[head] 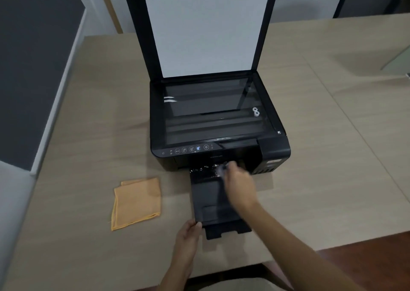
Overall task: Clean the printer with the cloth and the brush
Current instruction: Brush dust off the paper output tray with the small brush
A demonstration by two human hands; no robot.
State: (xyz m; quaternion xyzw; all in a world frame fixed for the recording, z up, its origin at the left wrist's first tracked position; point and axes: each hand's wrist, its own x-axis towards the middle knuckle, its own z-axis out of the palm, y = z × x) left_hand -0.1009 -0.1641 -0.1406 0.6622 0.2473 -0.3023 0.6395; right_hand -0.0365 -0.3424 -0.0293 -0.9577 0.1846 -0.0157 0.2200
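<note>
The step in hand appears to be brushing debris off the output tray of the printer, which stands mid-table with the tray extended toward the near edge.

Left hand: at the tray's near left corner, fingers closed on the tray edge, steadying it. The forearm runs in from the table's near edge.

Right hand: reaches diagonally across the tray to its far end, at the printer's output slot. The hand is motion-blurred; it seems closed around a small tool, probably the brush, but the tool cannot be made out.

White specks lie along the tray's far end, just left of the right hand.

The cloth lies folded on the table left of the tray, untouched.

The scanner lid stands open at the far side.

Next move: sweep the remaining specks clear, then pick up the cloth for wiping.
</note>
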